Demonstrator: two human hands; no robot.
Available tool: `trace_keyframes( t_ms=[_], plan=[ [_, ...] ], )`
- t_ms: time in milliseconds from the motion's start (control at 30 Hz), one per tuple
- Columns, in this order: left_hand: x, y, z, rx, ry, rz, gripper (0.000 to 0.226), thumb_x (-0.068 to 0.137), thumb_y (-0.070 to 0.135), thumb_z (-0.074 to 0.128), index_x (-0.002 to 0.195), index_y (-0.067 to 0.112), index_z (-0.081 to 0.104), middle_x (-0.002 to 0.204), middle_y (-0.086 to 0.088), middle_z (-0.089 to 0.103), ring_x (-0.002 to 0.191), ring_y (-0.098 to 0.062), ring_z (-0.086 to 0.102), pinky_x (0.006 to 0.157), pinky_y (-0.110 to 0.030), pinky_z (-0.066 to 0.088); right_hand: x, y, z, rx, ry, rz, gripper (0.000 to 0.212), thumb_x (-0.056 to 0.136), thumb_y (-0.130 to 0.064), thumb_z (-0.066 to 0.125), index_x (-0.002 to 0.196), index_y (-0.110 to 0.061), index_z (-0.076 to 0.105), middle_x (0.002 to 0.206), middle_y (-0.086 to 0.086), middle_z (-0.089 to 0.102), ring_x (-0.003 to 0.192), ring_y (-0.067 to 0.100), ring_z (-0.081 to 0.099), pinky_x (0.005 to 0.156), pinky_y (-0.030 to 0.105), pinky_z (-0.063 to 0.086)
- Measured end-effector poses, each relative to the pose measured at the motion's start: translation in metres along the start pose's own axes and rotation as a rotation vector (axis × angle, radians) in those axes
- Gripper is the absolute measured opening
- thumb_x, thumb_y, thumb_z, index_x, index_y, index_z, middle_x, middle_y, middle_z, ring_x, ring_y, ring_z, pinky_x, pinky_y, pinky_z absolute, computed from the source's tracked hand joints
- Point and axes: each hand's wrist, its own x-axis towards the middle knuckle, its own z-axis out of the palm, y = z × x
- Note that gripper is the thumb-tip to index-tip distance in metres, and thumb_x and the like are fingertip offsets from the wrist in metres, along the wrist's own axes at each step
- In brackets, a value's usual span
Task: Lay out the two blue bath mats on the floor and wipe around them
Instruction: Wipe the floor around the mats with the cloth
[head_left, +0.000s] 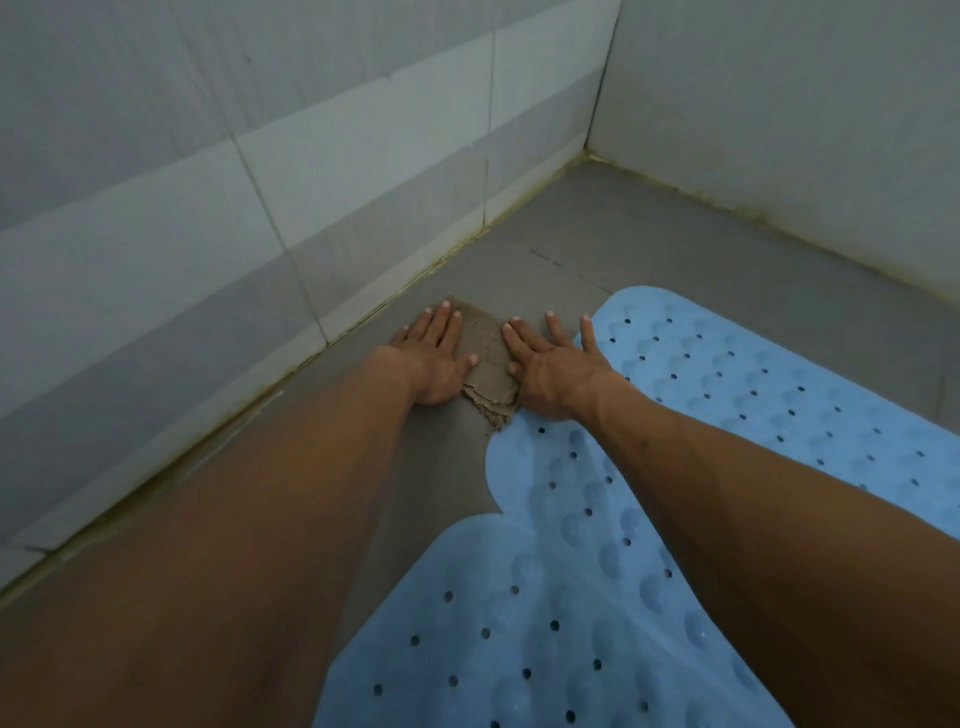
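Left hand (435, 359): flat, fingers straight, pressing left part of brown cloth (488, 358); nothing gripped.
Right hand (553, 370): flat, fingers spread, pressing cloth's right edge; little finger reaches onto far mat.
Cloth: on grey floor (649, 244), between both hands, near wall base, frayed near corner touching mat.
Far mat (753, 384): blue, perforated, lying flat, right of cloth.
Near mat (519, 623): blue, flat, overlapping far mat's near end.
Wall (208, 182): grey-white tiles, left.

walls (260, 171): pale grey tiles | floor (649, 234): grey tiles | grout: yellowed
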Motion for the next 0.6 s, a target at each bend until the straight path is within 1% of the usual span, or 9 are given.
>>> trace_keyframes(
  t_ms=[233,367,467,600],
  plan=[
    [0.051,0.028,-0.025,0.014,0.012,-0.023,0.072,0.102,0.054,0.012,0.154,0.015,-0.018,0.161,-0.003,-0.027,0.15,-0.021,-0.019,0.123,-0.043,-0.003,0.038,0.054,-0.008,0.027,0.038,-0.014,0.061,0.107,-0.037,0.016,0.159,-0.025,-0.014,0.167,-0.011,-0.016,0.154,0.031,-0.017,0.118,0.064,-0.013],
    [0.08,0.045,-0.043,0.039,-0.028,-0.044,0.072,0.102,0.054,0.013,0.154,0.015,-0.019,0.16,-0.004,-0.028,0.15,-0.022,-0.019,0.123,-0.042,-0.002,0.057,0.084,-0.015,0.05,0.047,-0.017,0.061,0.107,-0.037,0.016,0.16,-0.025,-0.014,0.167,-0.011,-0.017,0.153,0.032,-0.018,0.118,0.065,-0.014],
    [0.087,0.051,-0.052,0.049,-0.057,-0.061,0.073,0.102,0.054,0.013,0.153,0.015,-0.02,0.16,-0.004,-0.028,0.15,-0.023,-0.019,0.123,-0.043,-0.002,0.063,0.096,-0.017,0.075,0.05,-0.05,0.061,0.107,-0.038,0.016,0.16,-0.025,-0.013,0.167,-0.011,-0.017,0.153,0.033,-0.018,0.117,0.065,-0.014],
    [0.086,0.052,-0.061,0.059,-0.077,-0.06,0.074,0.101,0.055,0.013,0.153,0.014,-0.02,0.16,-0.005,-0.027,0.15,-0.023,-0.019,0.123,-0.044,-0.001,0.066,0.098,-0.023,0.115,0.039,-0.048,0.06,0.107,-0.037,0.014,0.159,-0.025,-0.013,0.167,-0.01,-0.017,0.153,0.033,-0.019,0.118,0.063,-0.015]
  ],
)
